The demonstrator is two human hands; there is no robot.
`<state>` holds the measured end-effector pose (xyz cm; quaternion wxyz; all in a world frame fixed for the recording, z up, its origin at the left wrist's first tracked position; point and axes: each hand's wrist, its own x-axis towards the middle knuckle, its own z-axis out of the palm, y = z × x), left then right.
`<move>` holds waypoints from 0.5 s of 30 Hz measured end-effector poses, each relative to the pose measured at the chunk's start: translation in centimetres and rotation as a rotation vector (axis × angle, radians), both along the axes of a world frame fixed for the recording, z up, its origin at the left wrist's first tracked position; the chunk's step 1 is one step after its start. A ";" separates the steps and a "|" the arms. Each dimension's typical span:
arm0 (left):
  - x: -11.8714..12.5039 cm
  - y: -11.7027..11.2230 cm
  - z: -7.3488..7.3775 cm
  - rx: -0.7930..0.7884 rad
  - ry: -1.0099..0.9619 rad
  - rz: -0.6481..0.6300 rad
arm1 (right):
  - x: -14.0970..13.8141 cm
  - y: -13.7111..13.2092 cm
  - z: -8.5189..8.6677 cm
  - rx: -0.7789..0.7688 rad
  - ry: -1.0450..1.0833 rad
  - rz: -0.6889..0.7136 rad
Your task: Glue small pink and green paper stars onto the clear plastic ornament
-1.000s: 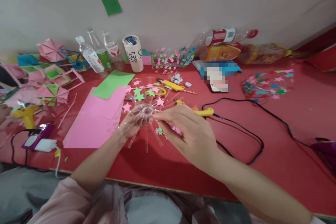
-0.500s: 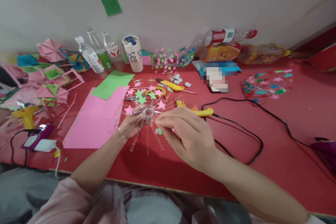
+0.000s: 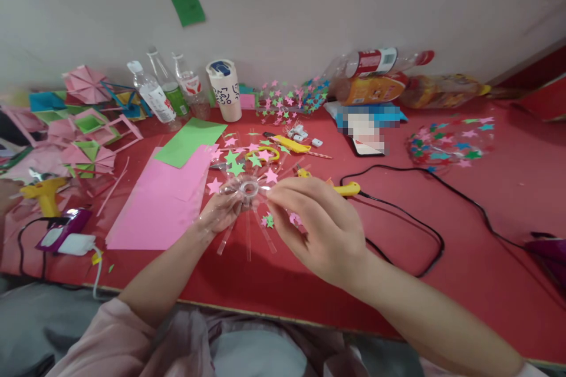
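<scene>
A clear plastic bottle top (image 3: 248,188), cut into long radiating strips with pink and green paper stars on several tips, is held above the red table (image 3: 442,259). My left hand (image 3: 219,215) grips it from below, fingers curled under the neck ring. My right hand (image 3: 321,227) is closed beside the ring, its thumb and fingers pinched on one of the strips. A few loose stars (image 3: 267,221) lie on the table under the strips.
Pink paper sheet (image 3: 163,197) and green sheet (image 3: 188,141) lie left. A yellow glue gun (image 3: 340,188) with black cord (image 3: 420,235) lies right. Bottles (image 3: 154,97), a white cup (image 3: 224,89), folded paper crafts (image 3: 84,123), another starred piece (image 3: 448,144) and a second glue gun (image 3: 42,193) ring the area.
My right hand has shifted slightly at the ring, and the starred piece has turned a little. My left hand has kept its place.
</scene>
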<state>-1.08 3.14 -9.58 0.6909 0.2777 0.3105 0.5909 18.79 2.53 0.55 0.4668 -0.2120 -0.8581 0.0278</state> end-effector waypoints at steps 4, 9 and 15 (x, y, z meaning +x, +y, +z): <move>-0.5 0.1 -0.5 -0.002 0.021 -0.040 | 0.7 0.1 0.9 -0.040 0.075 -0.045; -0.6 0.2 -0.7 -0.008 0.046 -0.034 | 0.7 0.6 1.3 -0.070 -0.019 -0.064; -0.2 0.1 -0.2 0.023 0.042 -0.033 | -0.1 1.0 0.0 -0.067 -0.149 -0.155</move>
